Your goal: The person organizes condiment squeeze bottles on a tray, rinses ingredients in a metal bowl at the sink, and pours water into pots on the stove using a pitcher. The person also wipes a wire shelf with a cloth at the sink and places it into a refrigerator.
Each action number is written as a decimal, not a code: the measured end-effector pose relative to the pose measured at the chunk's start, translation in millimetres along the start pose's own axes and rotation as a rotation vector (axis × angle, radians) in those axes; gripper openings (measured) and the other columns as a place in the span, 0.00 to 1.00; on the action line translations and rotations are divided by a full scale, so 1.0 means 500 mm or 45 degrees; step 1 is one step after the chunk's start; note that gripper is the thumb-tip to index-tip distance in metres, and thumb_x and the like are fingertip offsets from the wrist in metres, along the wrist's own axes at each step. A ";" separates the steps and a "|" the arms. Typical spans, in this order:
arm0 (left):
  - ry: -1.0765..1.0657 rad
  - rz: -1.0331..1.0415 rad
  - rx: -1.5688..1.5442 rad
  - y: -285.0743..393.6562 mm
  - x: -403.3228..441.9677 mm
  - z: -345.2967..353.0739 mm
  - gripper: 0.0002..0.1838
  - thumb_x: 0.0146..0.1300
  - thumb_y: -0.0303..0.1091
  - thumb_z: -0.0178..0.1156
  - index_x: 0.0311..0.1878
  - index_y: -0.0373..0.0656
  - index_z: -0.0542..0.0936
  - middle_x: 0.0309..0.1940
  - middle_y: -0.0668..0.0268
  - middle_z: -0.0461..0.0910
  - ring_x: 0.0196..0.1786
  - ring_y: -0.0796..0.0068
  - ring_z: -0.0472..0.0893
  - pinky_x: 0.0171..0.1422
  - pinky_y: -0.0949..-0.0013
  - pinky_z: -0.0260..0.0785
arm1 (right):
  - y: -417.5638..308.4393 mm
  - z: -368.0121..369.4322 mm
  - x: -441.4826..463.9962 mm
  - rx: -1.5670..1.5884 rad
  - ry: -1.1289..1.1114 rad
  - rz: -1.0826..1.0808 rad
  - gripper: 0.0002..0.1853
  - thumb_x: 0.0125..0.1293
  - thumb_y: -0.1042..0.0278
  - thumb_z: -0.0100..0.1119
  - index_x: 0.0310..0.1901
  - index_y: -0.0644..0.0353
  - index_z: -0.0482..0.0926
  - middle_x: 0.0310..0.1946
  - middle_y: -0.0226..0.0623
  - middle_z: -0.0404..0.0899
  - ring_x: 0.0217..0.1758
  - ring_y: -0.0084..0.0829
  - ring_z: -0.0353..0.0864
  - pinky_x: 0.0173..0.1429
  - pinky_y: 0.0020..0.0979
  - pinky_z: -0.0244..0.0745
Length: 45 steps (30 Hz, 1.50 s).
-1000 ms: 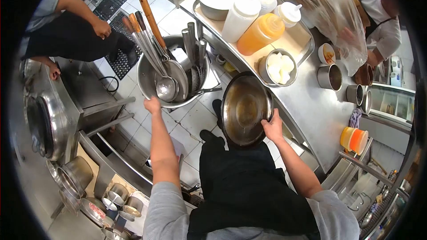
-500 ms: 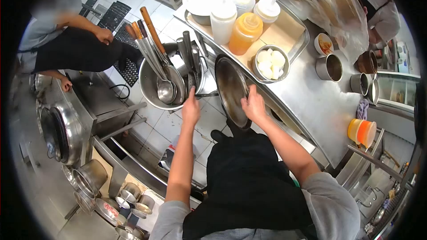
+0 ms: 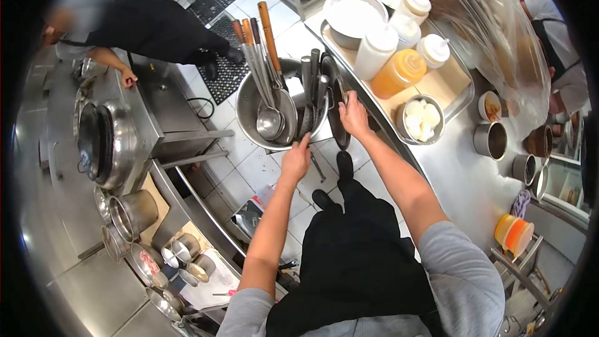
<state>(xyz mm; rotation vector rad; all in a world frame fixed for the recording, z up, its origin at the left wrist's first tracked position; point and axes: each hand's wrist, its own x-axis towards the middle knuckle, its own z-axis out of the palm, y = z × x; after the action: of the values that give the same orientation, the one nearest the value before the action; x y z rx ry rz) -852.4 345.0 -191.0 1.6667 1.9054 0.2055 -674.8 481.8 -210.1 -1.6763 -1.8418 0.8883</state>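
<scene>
My right hand [image 3: 353,115] is closed on a round dark metal lid [image 3: 338,131], which stands nearly edge-on beside the steel counter. Whether it is a lid or a shallow pan is hard to tell. My left hand [image 3: 296,161] is at the near rim of a large metal pot [image 3: 246,126], index finger stretched forward and the other fingers curled. What those fingers hold, if anything, is hidden. The pot holds several ladles [image 3: 269,123] with wooden handles, leaning left. Dark-handled tools [image 3: 307,75] stand at its right side.
A tray [image 3: 458,103] on the right counter bears squeeze bottles [image 3: 399,73], a bowl of white powder [image 3: 355,15] and a bowl of pale pieces [image 3: 422,120]. Another person [image 3: 150,15] stands at the far left. Small pots [image 3: 134,212] line the left counter. A person's sleeve [image 3: 555,43] shows at right.
The lid has swung from a broad face to nearly edge-on and moved closer to the pot. Both hands have shifted; the view has moved left. The other person's arm is now stretched out.
</scene>
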 end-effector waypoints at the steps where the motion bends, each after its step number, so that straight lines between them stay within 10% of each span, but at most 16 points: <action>1: -0.008 0.000 -0.030 0.001 -0.003 0.004 0.29 0.62 0.36 0.53 0.67 0.53 0.59 0.37 0.49 0.75 0.40 0.45 0.76 0.44 0.50 0.68 | 0.009 0.024 0.016 0.030 -0.025 -0.050 0.19 0.61 0.65 0.53 0.47 0.64 0.60 0.35 0.61 0.76 0.39 0.62 0.75 0.44 0.54 0.68; 7: 0.220 -0.074 -0.330 -0.011 -0.092 0.048 0.41 0.58 0.29 0.58 0.72 0.50 0.47 0.50 0.46 0.74 0.44 0.51 0.78 0.48 0.58 0.70 | 0.051 0.066 0.032 0.300 -0.314 0.008 0.39 0.63 0.48 0.52 0.68 0.63 0.52 0.62 0.59 0.61 0.66 0.52 0.61 0.68 0.39 0.56; 15: -0.127 -0.672 -0.488 -0.211 -0.389 0.187 0.40 0.55 0.40 0.60 0.67 0.33 0.55 0.53 0.41 0.72 0.56 0.47 0.73 0.59 0.56 0.66 | 0.221 0.003 -0.152 0.009 -0.263 0.046 0.27 0.57 0.53 0.61 0.52 0.64 0.71 0.51 0.52 0.72 0.54 0.50 0.71 0.59 0.41 0.67; 20: -0.291 -1.062 -0.753 -0.320 -0.581 0.248 0.28 0.57 0.41 0.58 0.58 0.35 0.69 0.40 0.48 0.78 0.33 0.57 0.83 0.33 0.58 0.77 | 0.401 -0.070 -0.279 -0.417 -0.908 0.318 0.22 0.57 0.51 0.56 0.36 0.66 0.80 0.36 0.55 0.79 0.43 0.46 0.79 0.45 0.44 0.72; 21: -0.222 -1.088 -0.911 -0.315 -0.598 0.236 0.26 0.56 0.40 0.58 0.53 0.31 0.72 0.34 0.50 0.80 0.28 0.58 0.83 0.28 0.58 0.77 | 0.376 -0.110 -0.300 -0.608 -1.086 0.361 0.21 0.57 0.49 0.54 0.45 0.56 0.80 0.44 0.48 0.79 0.49 0.48 0.77 0.53 0.43 0.72; 25: 0.036 -1.113 -1.148 -0.348 -0.651 0.245 0.14 0.59 0.35 0.54 0.42 0.33 0.75 0.27 0.55 0.78 0.24 0.62 0.82 0.21 0.61 0.75 | 0.619 -0.070 -0.336 -1.208 -1.694 -0.698 0.36 0.40 0.53 0.68 0.57 0.45 0.73 0.44 0.39 0.80 0.46 0.40 0.79 0.51 0.37 0.75; 29: 0.306 -0.994 -1.252 -0.362 -0.696 0.269 0.12 0.59 0.36 0.55 0.32 0.35 0.73 0.19 0.58 0.76 0.20 0.66 0.80 0.18 0.63 0.72 | 0.441 -0.085 -0.354 -1.001 -1.638 -0.836 0.19 0.53 0.65 0.54 0.49 0.56 0.77 0.38 0.39 0.80 0.34 0.37 0.77 0.44 0.36 0.75; 33: 0.609 -1.164 -1.321 -0.334 -0.798 0.345 0.23 0.56 0.40 0.59 0.51 0.34 0.74 0.23 0.55 0.79 0.21 0.68 0.80 0.21 0.66 0.72 | 0.357 0.035 -0.261 -0.622 -2.000 -0.897 0.14 0.61 0.71 0.49 0.47 0.62 0.76 0.36 0.39 0.79 0.29 0.36 0.76 0.37 0.37 0.74; 38: 0.750 -1.514 -1.513 -0.263 -0.985 0.443 0.22 0.56 0.41 0.59 0.50 0.37 0.74 0.26 0.57 0.80 0.22 0.70 0.80 0.23 0.67 0.75 | 0.079 0.178 -0.270 -0.219 -1.773 0.404 0.14 0.60 0.70 0.54 0.48 0.64 0.74 0.42 0.42 0.79 0.39 0.36 0.81 0.39 0.35 0.77; 45: 1.173 -1.922 -1.928 -0.101 -1.168 0.609 0.18 0.55 0.38 0.62 0.46 0.39 0.75 0.24 0.59 0.78 0.22 0.71 0.80 0.23 0.66 0.75 | -0.273 0.226 -0.374 -0.143 -1.994 -0.084 0.10 0.61 0.65 0.60 0.27 0.60 0.73 0.22 0.33 0.76 0.23 0.24 0.73 0.28 0.28 0.68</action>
<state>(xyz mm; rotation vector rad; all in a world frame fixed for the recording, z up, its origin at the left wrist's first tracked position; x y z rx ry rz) -714.2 -296.0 -271.1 -1.0307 1.9285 1.3686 -825.6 276.5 -171.4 -0.7916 -2.7523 2.4976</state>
